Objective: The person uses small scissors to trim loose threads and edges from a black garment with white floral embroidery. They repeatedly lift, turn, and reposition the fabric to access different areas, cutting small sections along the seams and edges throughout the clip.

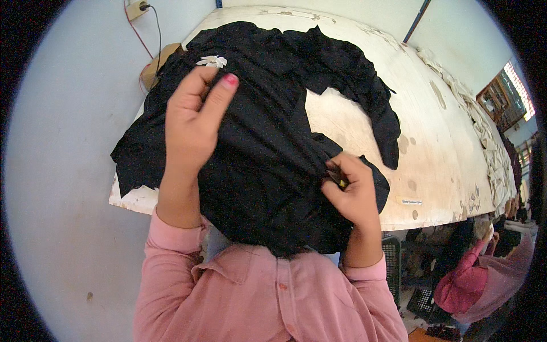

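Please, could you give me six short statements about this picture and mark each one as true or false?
1. The black cloth lies on the table. True.
2. A white thing shows by the fingertips of the left hand. True.
3. The left hand wears a glove. False: the left hand is bare.
4. The right hand holds a small dark thing with some yellow. True.
5. The shirt is blue. False: the shirt is pink.
6. The socket is at bottom right. False: the socket is at top left.

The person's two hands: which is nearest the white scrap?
The left hand, just below the white scrap; the right hand is farther off, holding a small dark-and-yellow thing.
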{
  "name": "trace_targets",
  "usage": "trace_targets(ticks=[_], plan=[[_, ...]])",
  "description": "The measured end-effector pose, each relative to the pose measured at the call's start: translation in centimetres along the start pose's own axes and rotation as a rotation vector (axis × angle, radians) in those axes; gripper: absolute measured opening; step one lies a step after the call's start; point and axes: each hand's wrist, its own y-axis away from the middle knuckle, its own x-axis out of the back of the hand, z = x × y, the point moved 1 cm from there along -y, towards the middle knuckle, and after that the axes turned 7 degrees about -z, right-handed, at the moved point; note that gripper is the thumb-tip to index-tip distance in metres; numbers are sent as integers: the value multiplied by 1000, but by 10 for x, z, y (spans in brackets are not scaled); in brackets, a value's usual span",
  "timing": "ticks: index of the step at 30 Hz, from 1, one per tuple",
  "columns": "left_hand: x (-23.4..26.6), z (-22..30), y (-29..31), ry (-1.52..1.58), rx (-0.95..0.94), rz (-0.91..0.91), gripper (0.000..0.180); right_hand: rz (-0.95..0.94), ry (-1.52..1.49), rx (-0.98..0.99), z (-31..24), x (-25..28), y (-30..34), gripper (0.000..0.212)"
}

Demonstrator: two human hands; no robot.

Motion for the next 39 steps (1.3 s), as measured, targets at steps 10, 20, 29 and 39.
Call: trace_targets(ticks=[10, 20, 29, 39], plan=[[54, 0, 1, 224, 67, 226, 14, 513, 409, -263, 46, 79, 29, 15], [92, -1, 22, 138, 206, 360, 20, 574, -253, -276, 61, 113, 36, 9], [120, -27, 38, -106, 243, 388, 23, 351, -953, -172, 66, 98, 32, 21], [11, -8, 16, -732, -170, -164, 21, 308, -743, -202, 48, 74, 18, 18]])
